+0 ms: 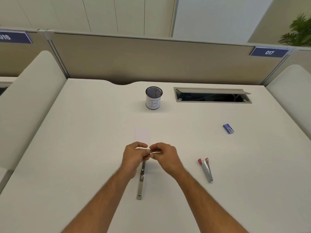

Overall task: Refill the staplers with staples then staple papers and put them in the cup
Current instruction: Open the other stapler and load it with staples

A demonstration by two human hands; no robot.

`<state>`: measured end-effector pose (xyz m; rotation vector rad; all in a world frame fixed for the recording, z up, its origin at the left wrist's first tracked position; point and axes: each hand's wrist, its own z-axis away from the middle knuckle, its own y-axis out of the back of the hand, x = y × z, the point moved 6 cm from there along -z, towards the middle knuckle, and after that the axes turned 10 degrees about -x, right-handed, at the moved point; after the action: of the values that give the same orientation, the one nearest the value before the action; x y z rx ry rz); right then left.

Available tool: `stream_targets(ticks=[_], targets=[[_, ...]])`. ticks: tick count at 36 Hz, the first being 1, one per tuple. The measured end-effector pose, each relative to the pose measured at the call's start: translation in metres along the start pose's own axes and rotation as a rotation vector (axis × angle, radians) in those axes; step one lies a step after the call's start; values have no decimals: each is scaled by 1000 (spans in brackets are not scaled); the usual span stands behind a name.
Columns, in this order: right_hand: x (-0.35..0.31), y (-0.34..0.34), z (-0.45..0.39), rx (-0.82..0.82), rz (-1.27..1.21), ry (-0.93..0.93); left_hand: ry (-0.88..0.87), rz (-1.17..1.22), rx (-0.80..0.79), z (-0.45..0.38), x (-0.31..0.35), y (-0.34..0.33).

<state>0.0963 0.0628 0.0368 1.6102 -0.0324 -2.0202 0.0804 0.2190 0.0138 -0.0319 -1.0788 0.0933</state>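
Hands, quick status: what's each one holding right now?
Left hand: fingers pinched on a small silvery piece, likely staples.
Right hand: pinching the same piece.

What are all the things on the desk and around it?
Mesh cup: 1, black with a white label marked B, far middle of the desk.
Staple box: 1, blue, right side.
Stapler: 1, pink and silver, lying opened, right of the hands.
Stapler: 1, silver, opened flat, under the hands.
Paper: 1, white, just beyond the hands.
Cable hatch: 1, grey, open, far right.
Plant: 1, green, top right.
Left hand and right hand: 2, pinching something small together.
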Motion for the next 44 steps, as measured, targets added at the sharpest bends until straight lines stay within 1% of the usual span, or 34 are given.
stream_targets(ticks=[5,9,16,20,22,25,30,33,39,44], targets=[[-6,-6,-1,29,225,68,23,-8,-17,-2,-1,3],[-7,-9,-4,10,363,99,33,-34,-8,-2,-1,7],[-2,-17,-8,-25,401,112,71,-56,-31,-3,-6,16],[9,-24,-9,-48,439,64,69,-239,46,-3,-7,30],[16,-30,-9,-78,466,35,72,-356,51,-2,-9,36],[24,-38,-7,-107,491,2,102,-507,-37,-1,-16,41],[30,-44,-7,-106,465,-18,187,-629,-238,5,-28,38],[30,-45,-9,-97,450,-21,182,-712,-282,4,-36,34],[31,-47,-12,-98,480,-31,107,-878,-229,-1,-43,26],[29,-49,-14,-107,493,-23,75,-932,-197,-1,-45,24]])
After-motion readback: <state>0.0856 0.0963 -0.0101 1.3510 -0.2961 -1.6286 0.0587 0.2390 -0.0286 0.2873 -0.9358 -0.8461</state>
